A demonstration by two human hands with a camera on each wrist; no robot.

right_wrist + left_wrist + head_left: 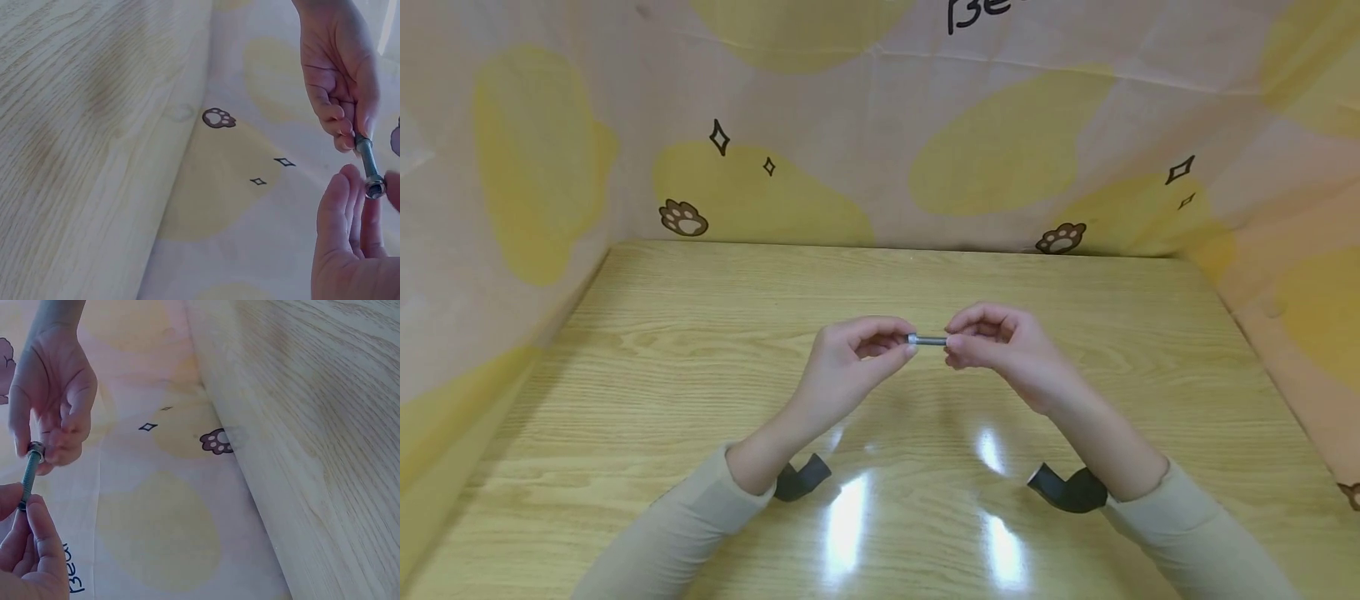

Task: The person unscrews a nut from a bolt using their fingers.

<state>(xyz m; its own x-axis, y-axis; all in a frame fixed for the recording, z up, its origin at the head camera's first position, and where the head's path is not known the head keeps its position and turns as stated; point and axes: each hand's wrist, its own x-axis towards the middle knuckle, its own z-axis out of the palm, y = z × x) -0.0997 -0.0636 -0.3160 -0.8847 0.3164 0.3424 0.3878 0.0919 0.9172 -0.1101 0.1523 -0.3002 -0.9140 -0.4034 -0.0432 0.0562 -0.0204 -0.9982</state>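
Observation:
A slim metal bolt (931,341) is held level in the air above the table, between the two hands. My left hand (850,358) pinches its left end between thumb and fingertips, which partly cover that end. At the right end, my right hand (1011,350) has thumb and fingers around a nut (375,187), whose ring shape and dark centre show in the right wrist view. Bare threaded shank (29,473) runs between the hands in the left wrist view.
The wood-grain table (662,358) lies below both hands. A printed cloth (880,142) with yellow patches and paw prints stands along its back and sides. Dark straps (1071,490) sit at both wrists.

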